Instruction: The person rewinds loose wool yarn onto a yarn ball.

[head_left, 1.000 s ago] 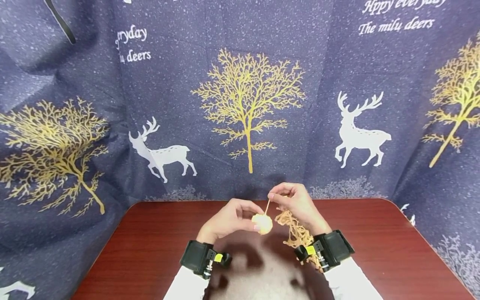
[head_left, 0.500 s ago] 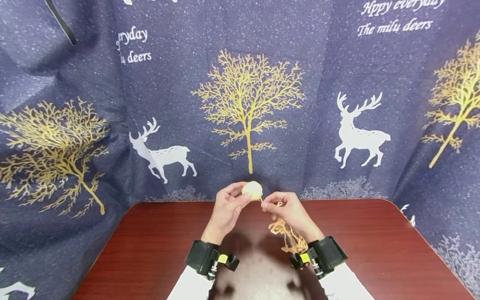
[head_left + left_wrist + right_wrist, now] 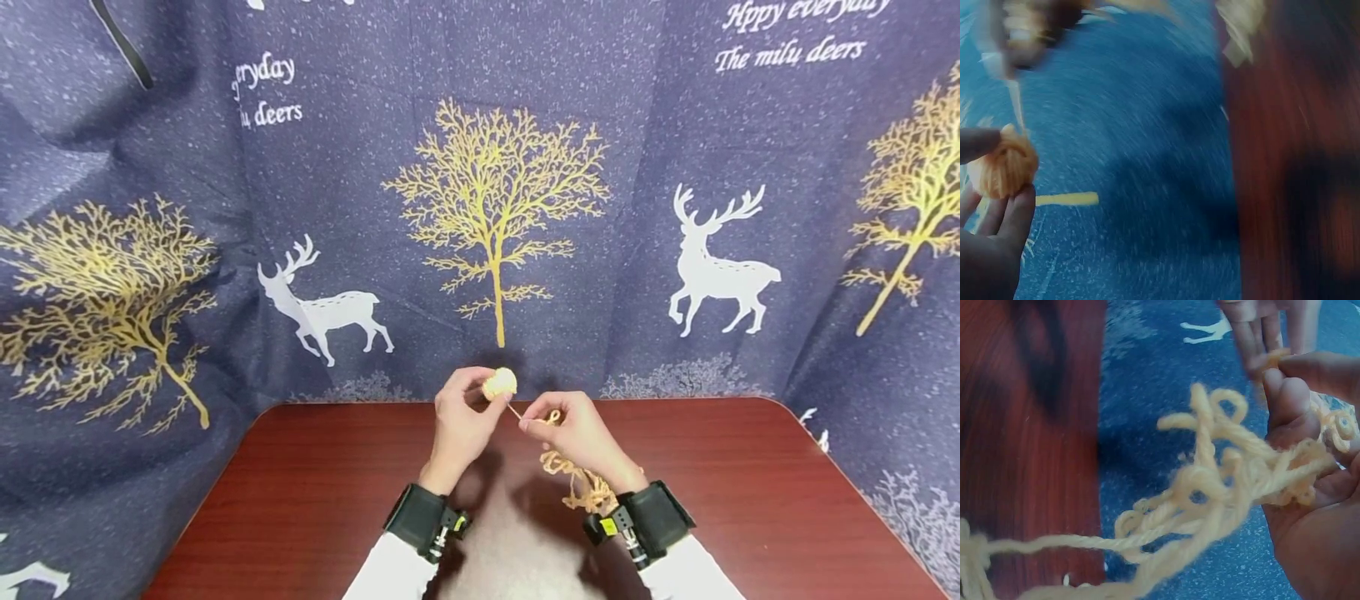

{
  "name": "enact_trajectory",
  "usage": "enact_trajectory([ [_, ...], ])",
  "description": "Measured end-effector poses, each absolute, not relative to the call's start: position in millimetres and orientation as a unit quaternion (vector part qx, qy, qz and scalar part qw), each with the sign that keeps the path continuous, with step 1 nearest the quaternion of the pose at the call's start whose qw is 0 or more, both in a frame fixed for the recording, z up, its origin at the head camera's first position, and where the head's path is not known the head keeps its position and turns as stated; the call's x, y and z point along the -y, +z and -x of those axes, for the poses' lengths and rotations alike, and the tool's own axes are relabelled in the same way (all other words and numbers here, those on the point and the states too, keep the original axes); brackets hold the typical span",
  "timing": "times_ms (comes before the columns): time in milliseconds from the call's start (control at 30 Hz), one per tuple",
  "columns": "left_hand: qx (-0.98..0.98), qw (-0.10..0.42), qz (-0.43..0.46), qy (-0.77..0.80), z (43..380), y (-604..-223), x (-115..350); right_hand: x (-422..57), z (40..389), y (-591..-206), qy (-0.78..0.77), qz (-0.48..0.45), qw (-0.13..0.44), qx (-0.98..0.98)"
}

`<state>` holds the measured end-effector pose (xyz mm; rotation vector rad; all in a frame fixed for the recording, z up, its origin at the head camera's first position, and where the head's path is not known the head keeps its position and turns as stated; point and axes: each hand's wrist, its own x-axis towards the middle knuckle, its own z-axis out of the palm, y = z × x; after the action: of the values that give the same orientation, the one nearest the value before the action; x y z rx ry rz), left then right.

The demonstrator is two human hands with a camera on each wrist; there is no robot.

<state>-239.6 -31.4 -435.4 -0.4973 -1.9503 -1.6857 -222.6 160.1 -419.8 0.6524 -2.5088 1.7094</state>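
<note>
A small ball of pale yellow yarn (image 3: 500, 383) is pinched between the thumb and fingers of my left hand (image 3: 461, 421), above the far edge of the table. In the left wrist view, wound strands show on the yarn ball (image 3: 1007, 164). A short strand (image 3: 514, 412) runs from it to my right hand (image 3: 573, 429), which pinches that strand between thumb and forefinger. A loose tangle of the same yarn (image 3: 1210, 478) hangs from the right palm, with loops and trailing strands in the right wrist view.
The reddish-brown table (image 3: 322, 475) lies under both hands, with a pale glare patch at its front middle. Behind it hangs a dark blue cloth (image 3: 570, 275) printed with trees and deer. Black camera straps (image 3: 660, 517) circle both wrists.
Both hands first brought the yarn ball up and back, the left one turning. Since half a second ago, the ball has shifted slightly left and the strand between the hands shows longer.
</note>
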Motion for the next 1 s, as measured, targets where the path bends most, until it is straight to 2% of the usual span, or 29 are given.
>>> enact_trajectory([
  [100, 0.761, 0.267, 0.234, -0.544, 238, -442, 32, -166, 226, -417, 0.587, -0.196, 0.011, 0.786],
  [267, 0.790, 0.202, 0.284, -0.505, 235, -445, 35, -174, 231, -414, 0.658, -0.188, -0.003, 0.729],
  [500, 0.788, 0.000, 0.347, -0.509, 230, -432, 43, -180, 237, -416, 0.733, -0.177, -0.024, 0.657],
  [600, 0.726, -0.096, 0.375, -0.568, 231, -427, 49, -182, 239, -418, 0.744, -0.180, -0.024, 0.643],
  [700, 0.633, -0.157, 0.392, -0.649, 234, -425, 55, -184, 241, -421, 0.743, -0.197, -0.032, 0.639],
  [867, 0.504, -0.160, 0.403, -0.747, 238, -427, 59, -182, 242, -428, 0.709, -0.235, -0.037, 0.664],
  [1000, 0.455, -0.133, 0.343, -0.811, 236, -426, 56, -176, 241, -431, 0.686, -0.235, -0.025, 0.688],
])
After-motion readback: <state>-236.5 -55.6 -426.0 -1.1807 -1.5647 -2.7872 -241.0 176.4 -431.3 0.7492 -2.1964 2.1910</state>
